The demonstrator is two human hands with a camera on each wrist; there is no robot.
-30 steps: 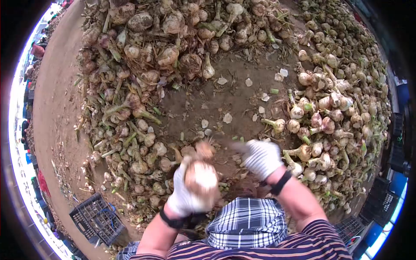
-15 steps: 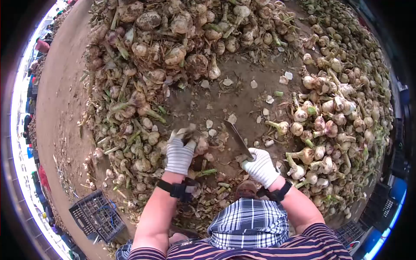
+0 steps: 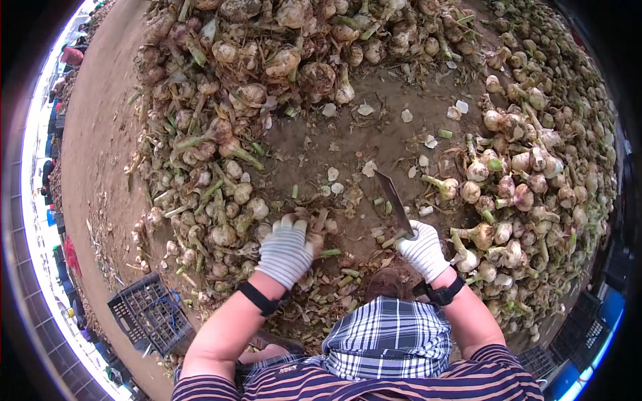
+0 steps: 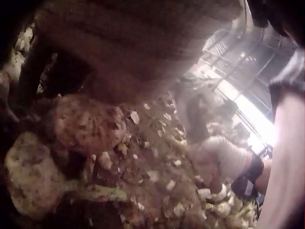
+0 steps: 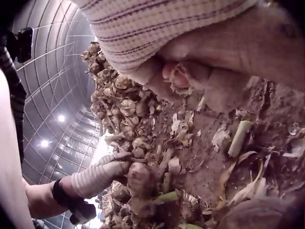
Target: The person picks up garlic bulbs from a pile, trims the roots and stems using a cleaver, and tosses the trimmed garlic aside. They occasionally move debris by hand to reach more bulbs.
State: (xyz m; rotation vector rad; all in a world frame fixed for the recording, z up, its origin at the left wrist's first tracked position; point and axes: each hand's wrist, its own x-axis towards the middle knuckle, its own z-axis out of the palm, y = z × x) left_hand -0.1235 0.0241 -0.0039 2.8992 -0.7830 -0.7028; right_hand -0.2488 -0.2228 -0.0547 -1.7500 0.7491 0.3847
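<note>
My left hand [image 3: 286, 252], in a striped white glove, reaches over garlic at the near edge of the left heap. In the right wrist view the left hand's fingers [image 5: 119, 164] extend to a garlic bulb [image 5: 140, 177]; no firm grip shows. Beneath the glove in the left wrist view lie a dirty brown bulb [image 4: 88, 125] and a paler one [image 4: 32, 174] with a green stem. My right hand [image 3: 423, 251], also gloved, grips a knife by its handle, the dark blade [image 3: 393, 202] pointing up and leftward over the soil.
Heaped garlic [image 3: 251, 60] spreads across the back and left; another pile [image 3: 515, 194] lies at right. Bare soil [image 3: 321, 144] between them carries peel scraps and cut stems. A shoe [image 3: 384, 284] is near the knees. A black crate [image 3: 150, 313] stands at lower left.
The large pale bulb seen in the left hand a second ago is no longer there; that hand has moved forward, then slightly right, onto the garlic. The knife has swung clear, its blade now steady.
</note>
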